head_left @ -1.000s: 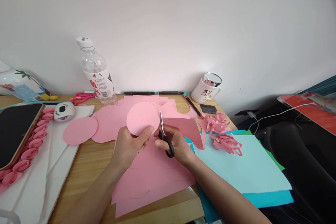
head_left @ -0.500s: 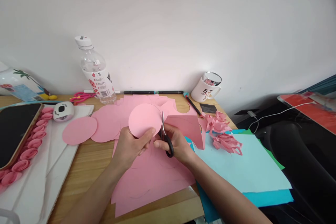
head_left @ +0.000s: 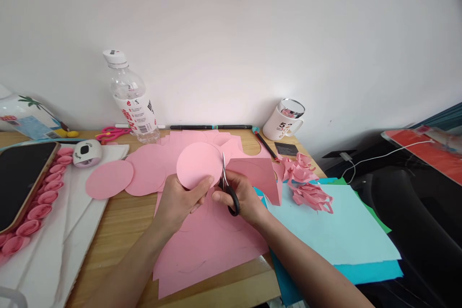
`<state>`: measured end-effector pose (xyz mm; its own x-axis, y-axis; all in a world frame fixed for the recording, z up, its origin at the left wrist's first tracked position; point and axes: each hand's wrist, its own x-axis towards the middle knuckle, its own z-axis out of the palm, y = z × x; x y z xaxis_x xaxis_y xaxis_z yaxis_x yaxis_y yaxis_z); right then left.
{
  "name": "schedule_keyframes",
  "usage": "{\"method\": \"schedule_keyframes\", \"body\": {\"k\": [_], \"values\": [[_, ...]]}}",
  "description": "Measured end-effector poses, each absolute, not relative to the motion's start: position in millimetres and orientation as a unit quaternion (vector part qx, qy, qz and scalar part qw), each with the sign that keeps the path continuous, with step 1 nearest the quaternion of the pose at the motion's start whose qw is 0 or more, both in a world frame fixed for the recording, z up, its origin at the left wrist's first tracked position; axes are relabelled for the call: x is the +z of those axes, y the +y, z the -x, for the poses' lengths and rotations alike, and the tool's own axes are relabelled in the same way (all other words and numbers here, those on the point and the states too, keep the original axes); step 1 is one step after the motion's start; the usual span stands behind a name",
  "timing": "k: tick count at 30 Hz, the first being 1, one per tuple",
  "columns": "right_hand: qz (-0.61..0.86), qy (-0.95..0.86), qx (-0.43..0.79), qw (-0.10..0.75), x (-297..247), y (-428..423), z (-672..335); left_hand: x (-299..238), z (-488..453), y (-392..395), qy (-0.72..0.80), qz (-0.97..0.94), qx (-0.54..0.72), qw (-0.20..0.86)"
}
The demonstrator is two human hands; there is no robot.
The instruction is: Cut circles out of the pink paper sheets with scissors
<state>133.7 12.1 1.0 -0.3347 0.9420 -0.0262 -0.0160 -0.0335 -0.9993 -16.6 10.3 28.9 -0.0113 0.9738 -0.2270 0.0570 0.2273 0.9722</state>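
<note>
My left hand [head_left: 178, 202] pinches the lower edge of a pink paper circle [head_left: 198, 163], holding it upright above the desk. My right hand [head_left: 241, 197] grips black-handled scissors [head_left: 227, 187], blades pointing up along the circle's right edge where it joins the rest of the pink sheet [head_left: 258, 173]. That leftover sheet bends away to the right. Under both hands lies a stack of pink paper [head_left: 209, 245] on the wooden desk [head_left: 122, 221].
Two cut pink circles [head_left: 109, 179] lie left of the hands. Further left are a white punch [head_left: 87, 152], pink paper roses [head_left: 39, 197] beside a dark board, and a plastic bottle [head_left: 132, 98]. A mug [head_left: 285, 122], pens, curled pink scraps [head_left: 306, 185] and light blue paper [head_left: 339, 231] sit at the right.
The circle and scissors have shifted slightly right and up since a second ago, with the cut further along the circle's edge. Almost nothing has moved in the last half second.
</note>
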Motion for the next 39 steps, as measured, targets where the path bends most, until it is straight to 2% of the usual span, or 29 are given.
{"method": "schedule_keyframes", "body": {"k": [39], "values": [[0.421,-0.555,0.587,0.413,3.9,11.9,-133.6,18.0,24.4,12.1,0.564,-0.506,0.422,0.497]]}}
